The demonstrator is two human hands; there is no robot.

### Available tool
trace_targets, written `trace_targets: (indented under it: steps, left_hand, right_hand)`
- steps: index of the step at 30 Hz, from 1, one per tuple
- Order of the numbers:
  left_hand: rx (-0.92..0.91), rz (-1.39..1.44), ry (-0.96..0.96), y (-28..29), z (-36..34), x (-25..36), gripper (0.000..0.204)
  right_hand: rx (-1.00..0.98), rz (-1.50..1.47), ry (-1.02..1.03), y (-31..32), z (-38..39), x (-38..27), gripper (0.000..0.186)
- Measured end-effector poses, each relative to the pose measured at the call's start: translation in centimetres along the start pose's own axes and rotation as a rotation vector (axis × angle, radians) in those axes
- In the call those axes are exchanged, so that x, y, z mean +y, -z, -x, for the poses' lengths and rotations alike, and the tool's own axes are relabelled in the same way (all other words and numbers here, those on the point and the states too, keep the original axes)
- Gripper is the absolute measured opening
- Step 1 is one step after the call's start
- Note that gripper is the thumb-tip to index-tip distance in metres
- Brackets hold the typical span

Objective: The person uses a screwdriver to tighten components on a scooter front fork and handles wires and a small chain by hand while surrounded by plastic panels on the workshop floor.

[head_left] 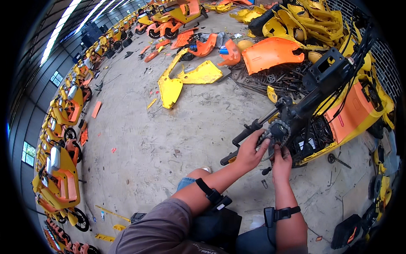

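Note:
A dark toothed sprocket [279, 130] with a chain [267, 133] around its rim is mounted on a black bike frame [315, 99] right of centre. My left hand [250, 151] reaches the sprocket's left side, thumb and fingers closed on the chain. Just below the hub, my right hand [281, 162] has its thumb and fingers pinched together at the sprocket's lower edge. What lies between those fingertips is too small to make out. Left of the sprocket, a black cylindrical shaft [248, 131] slants down beside my left hand. A small pedal-like black part [266, 171] hangs between my wrists.
Orange and yellow body panels [272, 55] lie ahead, beside a heap of metal parts [281, 80]. An orange and yellow shell [353, 112] holds dark parts at the right. Yellow scooters [63, 178] line the left side. A black case [346, 231] lies lower right.

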State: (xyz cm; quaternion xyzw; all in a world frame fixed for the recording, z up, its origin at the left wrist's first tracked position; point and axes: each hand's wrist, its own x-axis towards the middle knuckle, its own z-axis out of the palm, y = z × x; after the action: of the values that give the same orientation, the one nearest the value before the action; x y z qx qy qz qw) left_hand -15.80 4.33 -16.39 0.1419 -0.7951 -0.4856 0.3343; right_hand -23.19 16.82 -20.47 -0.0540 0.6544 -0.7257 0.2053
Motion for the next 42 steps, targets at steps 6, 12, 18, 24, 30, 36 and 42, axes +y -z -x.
trace_targets:
  steps: [6, 12, 18, 24, 30, 36, 42]
  left_hand:
    - [0.087, 0.048, -0.066, -0.6, -0.3, 0.4, 0.027]
    - [0.133, 0.035, -0.169, -0.4, -0.4, 0.3, 0.024]
    - [0.165, -0.246, -0.29, 0.3, 0.3, 1.9, 0.023]
    - [0.079, -0.087, -0.323, -0.3, 1.3, 2.3, 0.018]
    - [0.023, -0.099, -0.357, -1.0, 2.2, 2.8, 0.015]
    - [-0.059, -0.056, -0.25, -1.3, 2.7, 3.1, 0.015]
    - [-0.107, -0.063, -0.171, -2.4, 3.0, 3.6, 0.017]
  right_hand:
    - [0.002, 0.01, 0.041, 1.2, 0.4, -0.8, 0.03]
    - [0.004, 0.015, 0.05, 1.0, 0.9, -1.7, 0.029]
    - [-0.015, 0.017, 0.09, 1.2, 1.1, -1.7, 0.027]
    - [-0.03, -0.081, 0.097, 1.8, 1.1, -0.9, 0.02]
    - [0.038, -0.089, -0.037, 2.5, 1.0, -0.2, 0.018]
    - [0.026, 0.015, -0.056, 3.2, 1.2, 1.1, 0.022]
    - [-0.025, -0.071, -0.051, 2.2, 1.7, -1.1, 0.022]
